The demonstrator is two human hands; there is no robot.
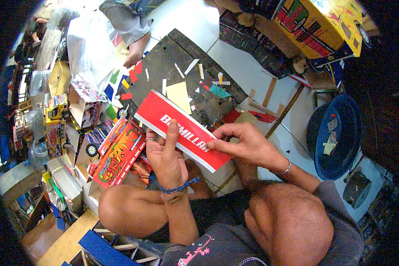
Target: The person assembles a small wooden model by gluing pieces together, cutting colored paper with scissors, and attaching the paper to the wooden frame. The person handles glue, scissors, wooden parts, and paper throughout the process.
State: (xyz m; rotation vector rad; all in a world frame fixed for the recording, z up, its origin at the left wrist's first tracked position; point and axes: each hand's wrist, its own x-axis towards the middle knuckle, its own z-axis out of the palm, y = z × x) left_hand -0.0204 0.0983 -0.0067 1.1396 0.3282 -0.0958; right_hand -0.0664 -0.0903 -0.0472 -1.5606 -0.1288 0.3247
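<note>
Between my hands is a long red sticker panel (157,111) with white edges and white lettering, tilted above a dark board. My left hand (166,157) grips its lower left side, thumb lying on the face and fingers behind. At the right end, my right hand (241,144) pinches the panel between thumb and forefinger. Beneath it, the worn dark board (157,53) carries scattered colored scraps and a pale yellow paper square (178,96). Left of my left hand stands a toy truck body (117,153) with red and orange graphics.
A yellow toy truck (310,29) stands at the upper right, near a blue basin (337,137) holding scraps. More model trucks (57,106) crowd the left side. Another person's bare foot (137,48) rests beyond the board. A blue slatted piece (104,248) lies at lower left.
</note>
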